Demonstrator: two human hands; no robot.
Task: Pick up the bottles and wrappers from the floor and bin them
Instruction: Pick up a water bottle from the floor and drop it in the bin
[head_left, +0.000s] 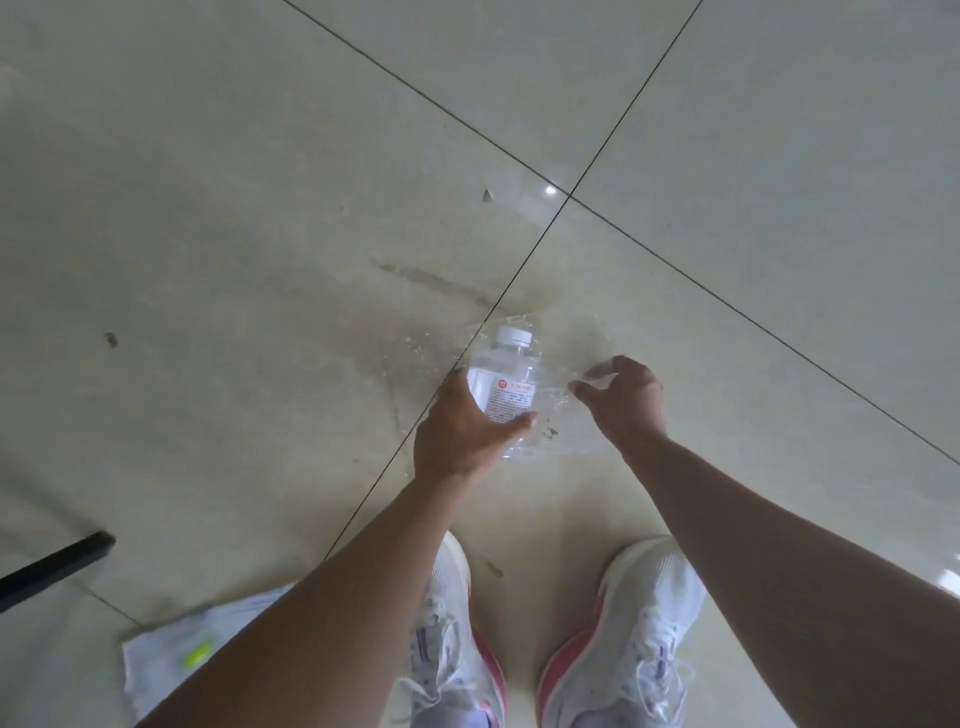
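One bottle is gripped by the left hand. At its 3 o'clock, the right hand is curled at the clear wrapper; whether it pinches cannot be told. Pickup step; lifting both is judged next.

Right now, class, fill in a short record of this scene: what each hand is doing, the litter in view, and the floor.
left hand: grips the bottle round its label
right hand: fingers curled at the edge of the wrapper; contact unclear
bottle: clear, white cap, white label
wrapper: clear crumpled film on the floor by the bottle
floor: pale tiles, dark joints
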